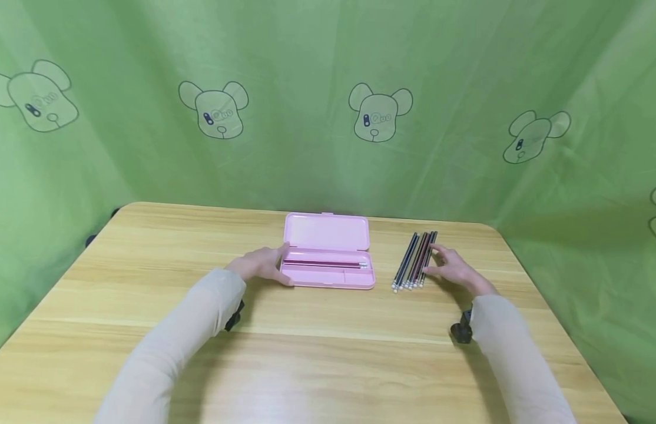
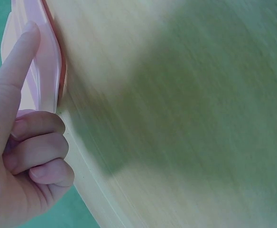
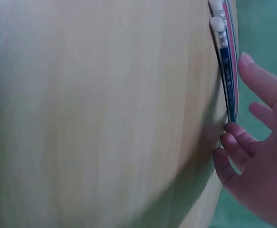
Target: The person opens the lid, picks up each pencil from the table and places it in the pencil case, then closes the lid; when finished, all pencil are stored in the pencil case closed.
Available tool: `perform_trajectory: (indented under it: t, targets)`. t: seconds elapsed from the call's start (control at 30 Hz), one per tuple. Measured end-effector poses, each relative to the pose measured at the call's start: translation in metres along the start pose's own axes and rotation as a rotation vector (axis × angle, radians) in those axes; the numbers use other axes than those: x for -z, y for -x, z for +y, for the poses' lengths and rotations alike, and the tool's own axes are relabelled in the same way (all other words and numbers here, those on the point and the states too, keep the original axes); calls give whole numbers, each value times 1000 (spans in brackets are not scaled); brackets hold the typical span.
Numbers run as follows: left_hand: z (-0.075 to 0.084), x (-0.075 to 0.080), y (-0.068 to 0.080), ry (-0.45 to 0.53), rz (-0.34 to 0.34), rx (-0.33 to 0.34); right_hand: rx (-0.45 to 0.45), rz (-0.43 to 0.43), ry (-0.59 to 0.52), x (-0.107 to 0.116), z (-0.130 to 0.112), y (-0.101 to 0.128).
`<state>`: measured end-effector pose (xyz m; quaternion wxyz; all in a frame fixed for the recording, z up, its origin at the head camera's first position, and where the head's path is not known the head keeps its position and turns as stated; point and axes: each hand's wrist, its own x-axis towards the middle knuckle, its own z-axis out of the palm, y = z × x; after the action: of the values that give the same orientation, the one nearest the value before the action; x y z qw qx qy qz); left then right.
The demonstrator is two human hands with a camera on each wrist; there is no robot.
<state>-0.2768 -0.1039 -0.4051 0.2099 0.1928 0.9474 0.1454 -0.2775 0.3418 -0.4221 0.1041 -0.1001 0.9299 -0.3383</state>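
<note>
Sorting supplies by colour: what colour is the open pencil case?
Pink case; head view shows it best.

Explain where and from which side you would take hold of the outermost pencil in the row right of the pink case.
Probably pinch the pencil mid-shaft from its open right side, where the right hand already is: it lies flat, with neighbours tight against its left.

Makeshift recording booth: wooden table (image 1: 307, 365) before green bear-print curtain (image 1: 307, 70).
</note>
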Motion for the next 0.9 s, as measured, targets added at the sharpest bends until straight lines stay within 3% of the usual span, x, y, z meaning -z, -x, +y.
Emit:
perform_trajectory:
  t: [0.2, 0.57, 0.9]
  targets:
    - [-2, -1, 0, 3, 4, -6, -30, 23, 72, -2, -1, -4]
    - [-2, -2, -2, 18, 11, -17, -77, 28, -33, 2, -2, -4]
    - [-1, -1, 0, 16, 8, -15, -191, 42, 35, 2, -11, -7]
